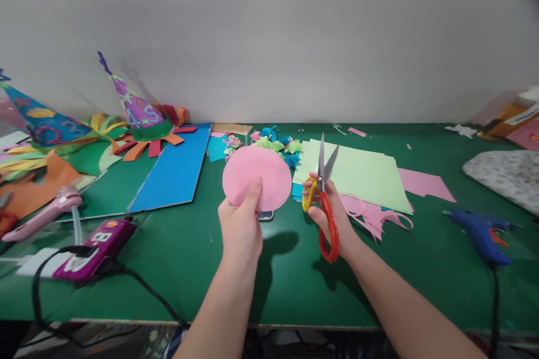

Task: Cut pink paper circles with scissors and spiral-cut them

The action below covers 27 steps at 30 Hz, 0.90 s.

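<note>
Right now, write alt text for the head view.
A left hand holds up a pink paper disc while the right hand holds open-bladed scissors over a green table. Pale green sheets and a blue board lie beyond, with a glue gun at right.

Paper disc (pixel 269 174): plain pink. Right of disc: scissors (pixel 321 184), one handle red, other yellow, blades (pixel 322 157) silver; pale-green sheets (pixel 366 168); blue glue gun (pixel 475 230). Left of disc: blue board (pixel 172 171); purple cone hat (pixel 137 104); magenta power strip (pixel 116 239).
</note>
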### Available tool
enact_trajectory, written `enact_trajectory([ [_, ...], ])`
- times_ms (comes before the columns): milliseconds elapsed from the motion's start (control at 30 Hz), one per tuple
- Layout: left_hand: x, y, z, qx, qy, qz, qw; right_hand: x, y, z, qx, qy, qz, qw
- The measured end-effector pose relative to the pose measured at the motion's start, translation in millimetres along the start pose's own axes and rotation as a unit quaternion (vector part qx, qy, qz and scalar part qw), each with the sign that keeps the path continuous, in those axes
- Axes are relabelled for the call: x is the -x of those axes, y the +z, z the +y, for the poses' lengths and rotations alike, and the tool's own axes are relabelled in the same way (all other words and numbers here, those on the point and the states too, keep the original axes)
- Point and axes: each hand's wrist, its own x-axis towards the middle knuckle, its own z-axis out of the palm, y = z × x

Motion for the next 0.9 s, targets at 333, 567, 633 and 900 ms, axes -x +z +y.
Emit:
enact_trajectory([
  [333,3.9,-0.5,9.4,-0.018,0.056,0.003,0.998,13.4,7.5,-8.8,-0.011,0.027,-0.122,0.992],
  [567,2.1,1.7,7.8,-0.018,0.057,0.002,0.998,12.9,8.3,-2.1,0.016,-0.005,-0.104,0.994],
  [633,2.2,1.8,7.2,-0.019,0.056,0.0,0.998,13.6,9.6,-2.7,0.007,0.011,-0.105,0.994],
  [900,2.7,1.7,2.8,-0.009,0.075,0.02,0.997,18.1,14.3,3.0,-0.006,0.028,-0.152,0.988],
])
